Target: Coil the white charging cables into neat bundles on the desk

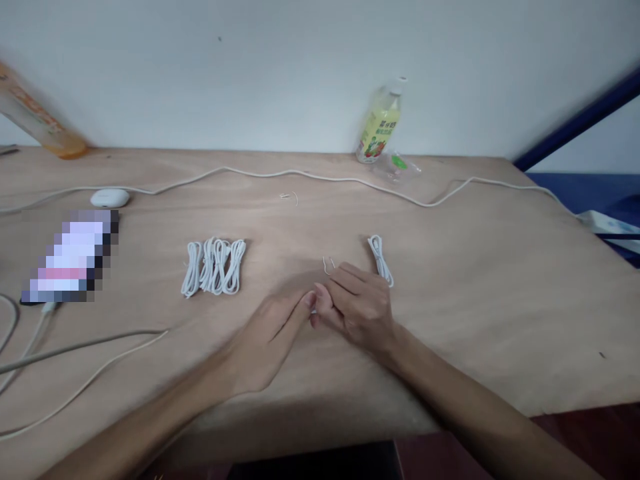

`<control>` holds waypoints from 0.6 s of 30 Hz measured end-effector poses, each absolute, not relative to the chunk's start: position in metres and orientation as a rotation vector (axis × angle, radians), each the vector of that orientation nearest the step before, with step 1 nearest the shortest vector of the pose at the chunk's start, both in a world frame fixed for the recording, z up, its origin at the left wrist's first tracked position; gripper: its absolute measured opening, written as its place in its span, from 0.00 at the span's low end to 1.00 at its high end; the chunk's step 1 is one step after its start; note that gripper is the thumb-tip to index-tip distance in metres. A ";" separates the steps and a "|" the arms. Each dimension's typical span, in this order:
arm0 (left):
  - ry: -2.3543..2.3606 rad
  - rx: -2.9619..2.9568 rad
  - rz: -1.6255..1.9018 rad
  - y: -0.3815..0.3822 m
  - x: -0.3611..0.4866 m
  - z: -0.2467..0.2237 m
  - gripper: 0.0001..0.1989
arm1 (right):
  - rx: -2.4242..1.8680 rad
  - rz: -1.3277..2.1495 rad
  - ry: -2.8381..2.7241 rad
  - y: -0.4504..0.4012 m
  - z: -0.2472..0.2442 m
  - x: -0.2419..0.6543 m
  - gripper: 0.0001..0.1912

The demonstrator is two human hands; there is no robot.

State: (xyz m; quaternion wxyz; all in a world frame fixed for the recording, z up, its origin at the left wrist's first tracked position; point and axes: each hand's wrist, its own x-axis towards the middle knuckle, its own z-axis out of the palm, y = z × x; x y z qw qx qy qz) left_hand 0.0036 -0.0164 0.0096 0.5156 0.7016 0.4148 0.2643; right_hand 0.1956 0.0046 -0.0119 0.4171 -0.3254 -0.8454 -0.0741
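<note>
Our left hand (267, 337) and right hand (357, 307) meet fingertip to fingertip on the wooden worktop (500, 280), and the grip of each seems pressed onto something tiny between them, perhaps a wire twist tie; blur keeps us from telling for sure. Just beyond the right hand lies a single coiled white cable (381, 260), touching its knuckles. Well to the left of that cable sits a row of bundled white cables (214, 267). We judge such cable light, limp and springy, best pinched across the middle of the coil.
</note>
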 end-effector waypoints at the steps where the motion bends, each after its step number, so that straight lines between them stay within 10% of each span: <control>1: 1.012 1.676 0.635 -0.016 0.004 0.009 0.20 | -0.820 -0.199 -2.122 0.005 -0.012 0.195 0.23; 18: 0.936 1.833 0.689 -0.014 0.004 0.002 0.18 | -0.796 -0.288 -2.190 0.008 -0.012 0.198 0.27</control>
